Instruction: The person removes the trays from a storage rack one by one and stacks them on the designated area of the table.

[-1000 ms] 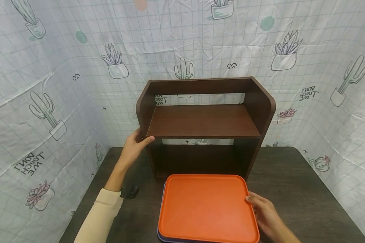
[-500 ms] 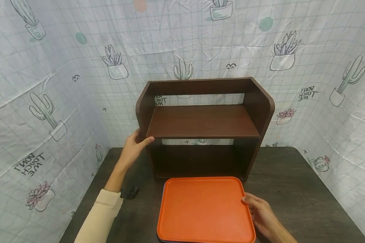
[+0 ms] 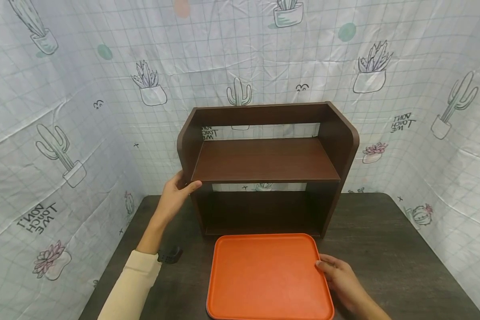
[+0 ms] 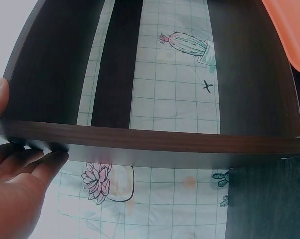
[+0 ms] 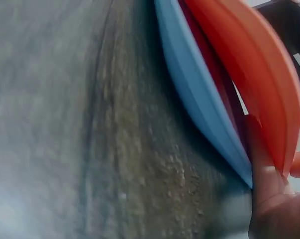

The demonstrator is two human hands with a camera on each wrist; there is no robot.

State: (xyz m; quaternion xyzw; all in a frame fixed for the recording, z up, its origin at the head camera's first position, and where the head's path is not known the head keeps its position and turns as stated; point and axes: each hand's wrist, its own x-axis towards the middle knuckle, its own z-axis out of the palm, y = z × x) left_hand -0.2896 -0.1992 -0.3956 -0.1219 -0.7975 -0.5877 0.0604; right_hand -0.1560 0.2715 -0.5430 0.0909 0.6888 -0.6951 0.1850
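Note:
A dark brown two-tier shelf stands upright on the table. My left hand grips its left side panel, thumb at the front edge and fingers on the outer face, as the left wrist view also shows. In front of the shelf lies an orange tray, over a blue tray. My right hand pinches the orange tray's right edge, thumb on top and a finger underneath. The right wrist view shows a gap between the two trays at that edge. From the head view, the orange tray hides nearly all of the blue one.
The dark table runs out to both sides. White cloth printed with cacti hangs behind it and along both sides. A black strapped device is at my left wrist.
The orange tray has shifted a little left and toward me with my right hand, covering the blue rim that showed at its left and near edges. My left hand keeps its place.

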